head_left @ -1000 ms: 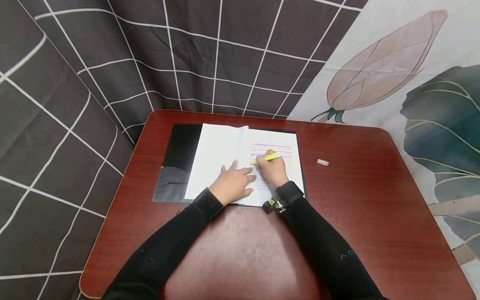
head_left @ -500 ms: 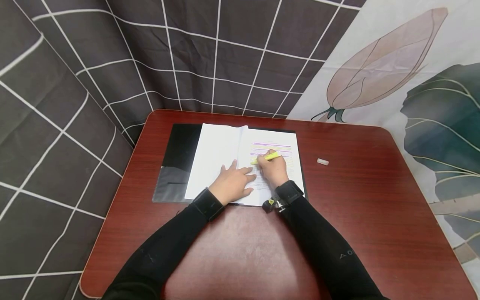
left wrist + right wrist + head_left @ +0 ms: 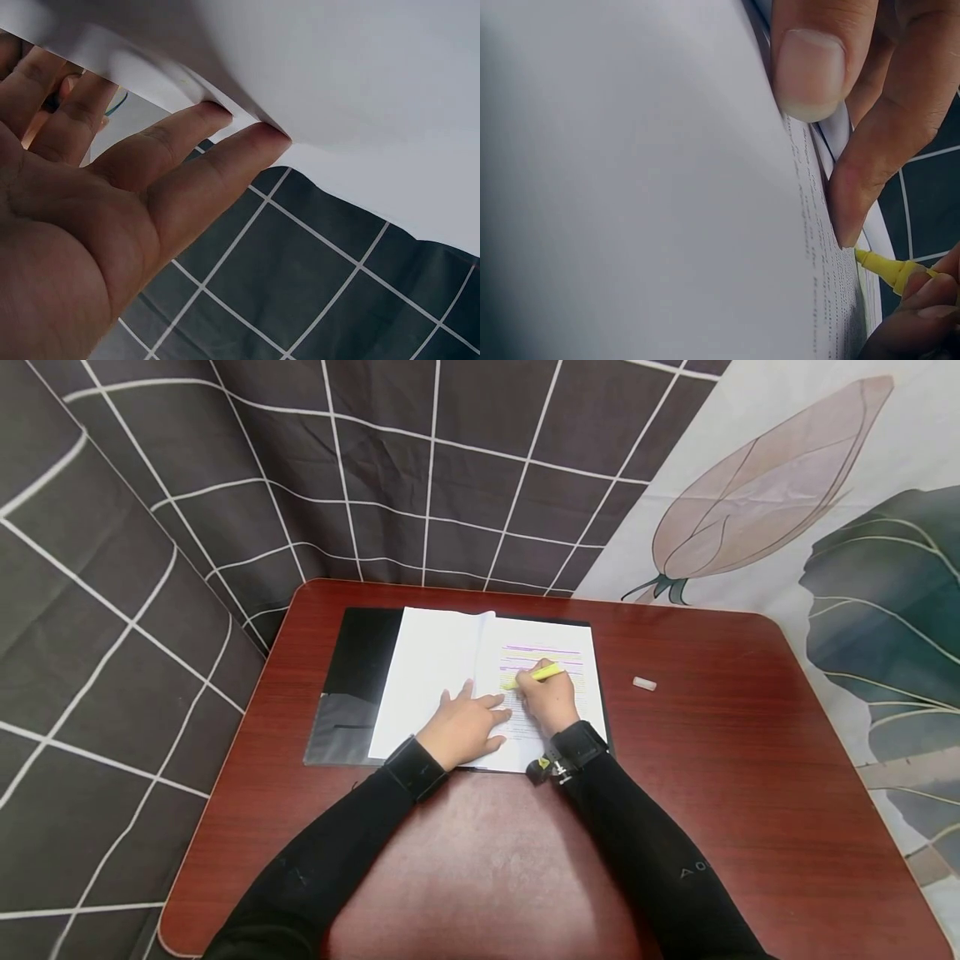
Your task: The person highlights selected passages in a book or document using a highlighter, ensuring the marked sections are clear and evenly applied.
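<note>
A booklet (image 3: 435, 652) lies open on a black folder (image 3: 367, 647), its right page (image 3: 588, 710) printed with lines marked in purple and yellow. My left hand (image 3: 463, 729) rests on it with fingers spread across the fold. In the left wrist view its fingertips (image 3: 270, 139) touch white paper. My right hand (image 3: 550, 700) pinches a yellow highlighter (image 3: 549, 670), whose tip meets the right page near its fold side. The right wrist view shows the highlighter (image 3: 885, 268) slanted against the printed lines, just beyond a left fingertip (image 3: 847, 225).
A small whitish, cap-like piece (image 3: 644, 683) lies on the red-brown table (image 3: 712, 760), right of the booklet. Dark grid-patterned cloth (image 3: 390, 468) hangs behind and to the left; a white leaf-print cloth (image 3: 780, 568) hangs at the right.
The highlighter and my right hand have shifted very slightly to the right along the page. My left hand stays in place.
</note>
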`<action>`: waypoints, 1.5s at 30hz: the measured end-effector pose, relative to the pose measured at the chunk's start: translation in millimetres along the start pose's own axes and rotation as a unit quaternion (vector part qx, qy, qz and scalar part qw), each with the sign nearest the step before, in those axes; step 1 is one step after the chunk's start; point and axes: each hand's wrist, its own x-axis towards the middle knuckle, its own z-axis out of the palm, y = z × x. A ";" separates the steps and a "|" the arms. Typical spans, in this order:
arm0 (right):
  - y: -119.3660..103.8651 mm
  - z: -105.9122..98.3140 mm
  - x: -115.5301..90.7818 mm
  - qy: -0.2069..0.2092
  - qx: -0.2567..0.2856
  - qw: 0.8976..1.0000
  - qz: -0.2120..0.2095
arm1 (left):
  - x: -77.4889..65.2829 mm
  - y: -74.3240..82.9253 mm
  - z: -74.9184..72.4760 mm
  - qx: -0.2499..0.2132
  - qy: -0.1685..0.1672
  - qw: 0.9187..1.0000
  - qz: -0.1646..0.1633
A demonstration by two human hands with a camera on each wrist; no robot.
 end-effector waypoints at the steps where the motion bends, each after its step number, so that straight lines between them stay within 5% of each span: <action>1: -0.4 0.1 -0.8 0.002 0.002 1.000 -0.001 | -0.2 0.0 0.0 -0.001 0.000 1.000 0.000; 5: -19.8 -2.8 -19.7 0.010 0.006 1.000 -0.008 | -0.4 0.1 1.0 -0.002 0.003 1.000 -0.001; 22: -18.7 -4.1 -18.6 0.019 0.006 1.000 -0.004 | 2.2 -0.8 1.5 0.003 0.004 1.000 -0.001; 28: -14.1 -2.9 -15.7 0.010 0.066 0.997 0.030 | -1.1 0.5 -0.6 -0.011 0.007 1.000 -0.002; 31: -9.3 -4.3 -14.6 0.002 0.165 0.985 0.042 | -4.4 3.8 -6.0 -0.026 0.004 1.000 -0.004; 35: -2.5 -13.9 -14.9 0.000 0.298 0.954 0.040 | -8.7 9.9 -17.7 -0.026 0.002 1.000 -0.004; 45: 20.7 -60.8 -31.6 0.024 0.379 0.925 0.027 | -15.0 10.0 -11.9 -0.051 0.027 0.998 -0.001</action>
